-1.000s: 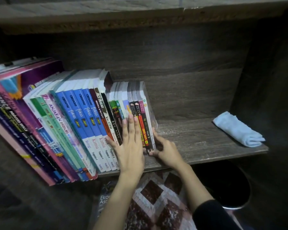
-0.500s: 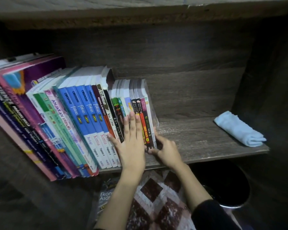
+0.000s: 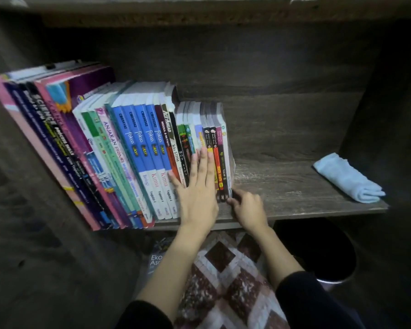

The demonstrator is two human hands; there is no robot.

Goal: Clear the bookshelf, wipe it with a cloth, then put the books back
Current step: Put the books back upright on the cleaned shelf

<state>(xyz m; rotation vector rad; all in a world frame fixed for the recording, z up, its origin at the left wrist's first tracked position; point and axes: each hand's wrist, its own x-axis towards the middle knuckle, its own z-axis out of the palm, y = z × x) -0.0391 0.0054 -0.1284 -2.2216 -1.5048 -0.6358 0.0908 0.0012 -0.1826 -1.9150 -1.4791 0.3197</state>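
A row of books [image 3: 133, 143] stands on the left half of the dark wooden shelf [image 3: 294, 186], leaning left. At its right end is a group of small paperbacks [image 3: 220, 143]. My left hand [image 3: 197, 195] lies flat, fingers straight, pressing on the spines of these paperbacks and the taller books beside them. My right hand [image 3: 248, 207] is at the lower right corner of the last paperback, its fingers curled against the book's bottom edge. A folded light blue cloth [image 3: 347, 178] lies at the shelf's right end, away from both hands.
The shelf's right side wall is close beyond the cloth. Below the shelf lie a book [image 3: 156, 262] on the floor, a patterned red and white fabric [image 3: 223, 281] and a dark round bin [image 3: 318, 252]. An upper board overhangs the shelf.
The small paperbacks have been pushed a little further in and stand straighter. My left hand stays flat on the spines; my right hand has closed in on the last book's lower corner.
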